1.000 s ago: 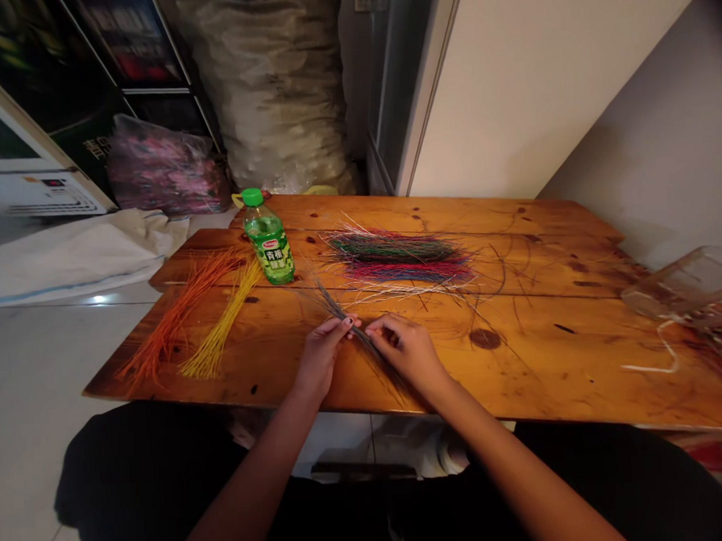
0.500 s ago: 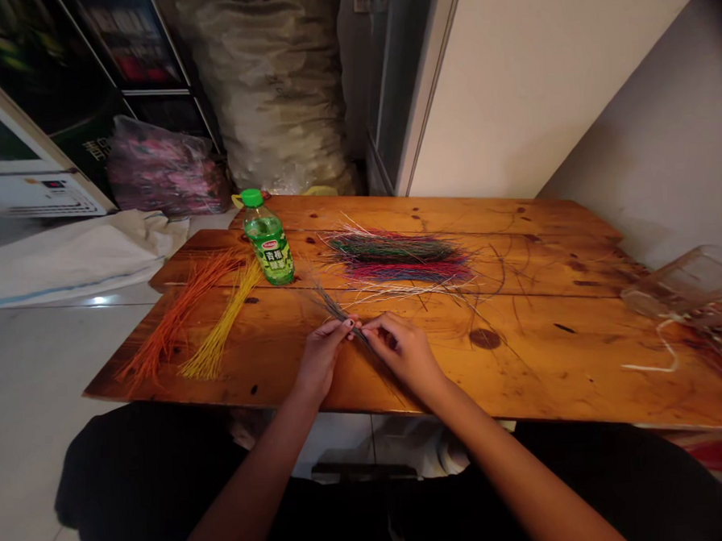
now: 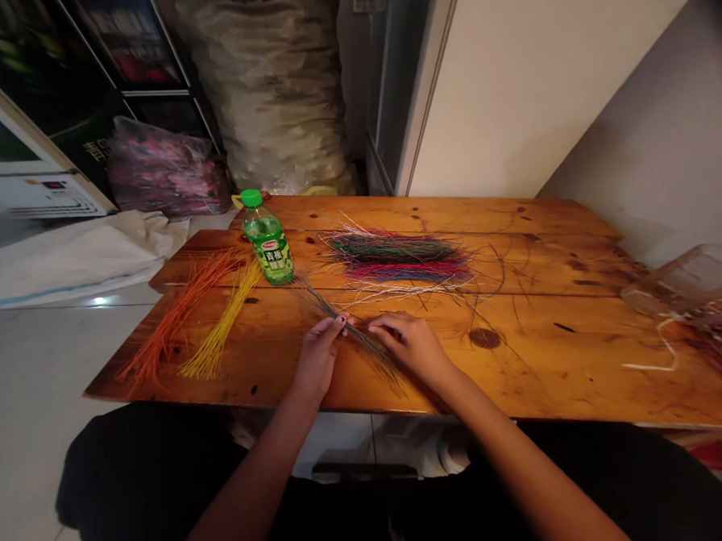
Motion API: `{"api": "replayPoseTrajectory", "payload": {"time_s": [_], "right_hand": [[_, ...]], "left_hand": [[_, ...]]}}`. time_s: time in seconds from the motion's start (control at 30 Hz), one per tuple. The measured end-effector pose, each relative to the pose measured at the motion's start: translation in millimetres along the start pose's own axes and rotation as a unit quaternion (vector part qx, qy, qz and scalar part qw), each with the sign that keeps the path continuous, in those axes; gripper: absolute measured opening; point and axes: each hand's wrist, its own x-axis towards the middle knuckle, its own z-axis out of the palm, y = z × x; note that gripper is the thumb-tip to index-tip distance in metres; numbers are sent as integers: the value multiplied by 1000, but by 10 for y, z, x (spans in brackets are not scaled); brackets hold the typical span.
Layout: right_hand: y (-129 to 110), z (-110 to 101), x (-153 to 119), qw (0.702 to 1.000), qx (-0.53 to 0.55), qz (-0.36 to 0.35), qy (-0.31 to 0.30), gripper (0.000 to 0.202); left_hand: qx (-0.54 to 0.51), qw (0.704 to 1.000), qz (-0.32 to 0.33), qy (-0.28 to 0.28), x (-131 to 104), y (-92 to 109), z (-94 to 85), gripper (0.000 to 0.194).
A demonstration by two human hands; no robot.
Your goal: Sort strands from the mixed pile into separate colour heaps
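A thin bundle of grey strands [image 3: 370, 344] slants down to the right over the table's front part. My left hand [image 3: 322, 352] pinches it near its middle. Just right of the bundle is my right hand [image 3: 410, 345], its fingers curled together; whether they hold a strand is too small to tell. Behind the hands lies a pile of green, red, blue and white strands [image 3: 402, 256]. Orange strands [image 3: 185, 316] and yellow strands [image 3: 223, 326] lie in two bunches at the left.
A green-capped bottle [image 3: 270, 247] stands on the wooden table [image 3: 541, 358] behind the yellow strands. At the right edge is a clear plastic container [image 3: 694, 281] beside more strands. A white bent strip [image 3: 660, 365] lies near it.
My right hand has moved slightly right, away from the grey bundle and my left hand. More of the bundle's lower end shows, and its upper end has shifted left.
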Motion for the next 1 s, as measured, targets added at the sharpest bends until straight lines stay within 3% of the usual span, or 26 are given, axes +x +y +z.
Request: {"api": "replayPoseTrajectory", "payload": {"time_s": [0.4,0.6,1.0], "right_hand": [[445,-181,-7,995,-22,92,42,25],[608,-244,-9,991,-15,114,70,24],[529,-282,-12,991,5,109,83,24]], "left_hand": [[-90,993,-24,74,70,34,-77,8],[-114,991,-28,62,98,37,-111,8],[-95,994,4,60,95,44,-97,10]]}}
